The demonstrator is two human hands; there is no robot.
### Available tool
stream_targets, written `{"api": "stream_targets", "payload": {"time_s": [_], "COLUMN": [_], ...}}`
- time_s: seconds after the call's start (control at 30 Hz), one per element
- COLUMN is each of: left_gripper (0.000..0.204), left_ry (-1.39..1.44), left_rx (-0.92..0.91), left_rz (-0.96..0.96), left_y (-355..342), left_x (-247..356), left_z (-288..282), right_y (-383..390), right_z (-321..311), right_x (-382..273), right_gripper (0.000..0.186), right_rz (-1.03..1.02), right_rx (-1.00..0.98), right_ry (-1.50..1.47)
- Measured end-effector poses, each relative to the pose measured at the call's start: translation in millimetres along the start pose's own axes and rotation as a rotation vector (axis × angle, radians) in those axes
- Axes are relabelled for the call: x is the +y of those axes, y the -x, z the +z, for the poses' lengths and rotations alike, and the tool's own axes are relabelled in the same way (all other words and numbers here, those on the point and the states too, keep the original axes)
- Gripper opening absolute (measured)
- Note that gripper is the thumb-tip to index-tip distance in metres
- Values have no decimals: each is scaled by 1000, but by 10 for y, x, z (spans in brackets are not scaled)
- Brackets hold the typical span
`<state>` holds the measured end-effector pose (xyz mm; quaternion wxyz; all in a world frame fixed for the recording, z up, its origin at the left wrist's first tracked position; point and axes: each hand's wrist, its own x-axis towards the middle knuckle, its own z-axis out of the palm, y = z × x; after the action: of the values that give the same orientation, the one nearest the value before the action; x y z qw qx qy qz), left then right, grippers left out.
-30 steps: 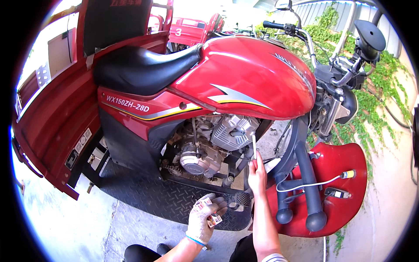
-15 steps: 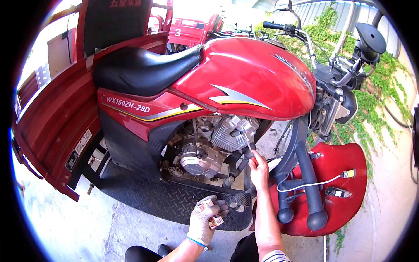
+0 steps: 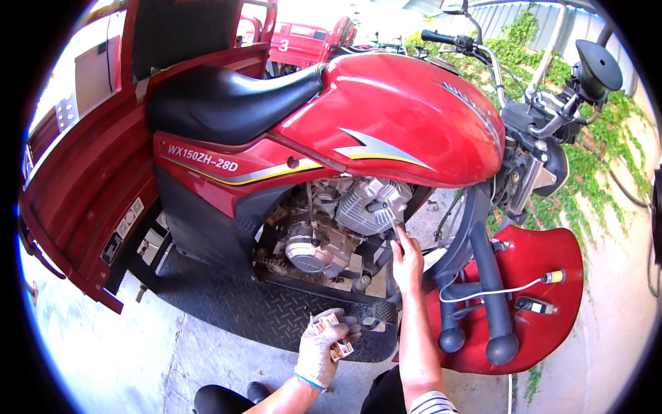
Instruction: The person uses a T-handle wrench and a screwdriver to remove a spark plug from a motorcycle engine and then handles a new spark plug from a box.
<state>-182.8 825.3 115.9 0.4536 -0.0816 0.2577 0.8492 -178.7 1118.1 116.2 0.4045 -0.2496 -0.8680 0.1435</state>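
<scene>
A white knit glove covers my left hand (image 3: 319, 350), whose fingers are closed around small printed cardboard packets (image 3: 340, 347) in white, red and orange. It hangs above the black footboard (image 3: 234, 303). My bare right hand (image 3: 408, 265) is closed on a slim hand tool (image 3: 395, 219); a metal shaft shows, the handle is mostly inside the fingers, and its exact kind is unclear. The shaft points up at the finned engine cylinder (image 3: 365, 210) of a red motor tricycle (image 3: 407, 124). Whether the tip touches the cylinder cannot be made out.
The round engine cover (image 3: 310, 255) lies left of my right hand. A ridged foot pedal (image 3: 383, 312) stands between my forearms. To the right are dark frame tubes (image 3: 491, 290) and a red fender (image 3: 552, 262) carrying a white cable (image 3: 496, 293) and a small black-and-silver object (image 3: 534, 305).
My right hand has shifted slightly with the tool, its shaft still at the cylinder, and the red on its handle shows less. My left hand keeps its hold on the packets. The view has moved slightly.
</scene>
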Motion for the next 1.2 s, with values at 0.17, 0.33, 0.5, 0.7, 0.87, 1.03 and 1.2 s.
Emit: {"api": "stream_targets", "payload": {"time_s": [0.17,0.33,0.5,0.7,0.87,1.03,1.2], "left_gripper": [37,34,35,35,35,36,37], "left_ry": [-27,-4,-43,-22,-67,-76,-79], "left_rx": [-28,-12,7,-27,7,-12,-19], "left_rz": [-19,-26,-40,-53,-41,-38,-50], "left_y": [18,11,44,66,125,107,160], "left_x": [0,-114,-66,-65,-33,-55,-58], "left_z": [31,2,23,17,9,37,65], "right_y": [278,-22,-231,-364,-354,-457,-417], "right_z": [415,-3,-126,69,192,138,244], "right_x": [-420,-152,-71,197,40,-34,173], "right_gripper": [43,39,35,31,38,45,53], "right_rz": [212,-4,-94,247,475,426,395], "right_rx": [146,40,-63,-304,-286,-377,-295], "right_ry": [-53,158,140,-227,-593,-415,-366]}}
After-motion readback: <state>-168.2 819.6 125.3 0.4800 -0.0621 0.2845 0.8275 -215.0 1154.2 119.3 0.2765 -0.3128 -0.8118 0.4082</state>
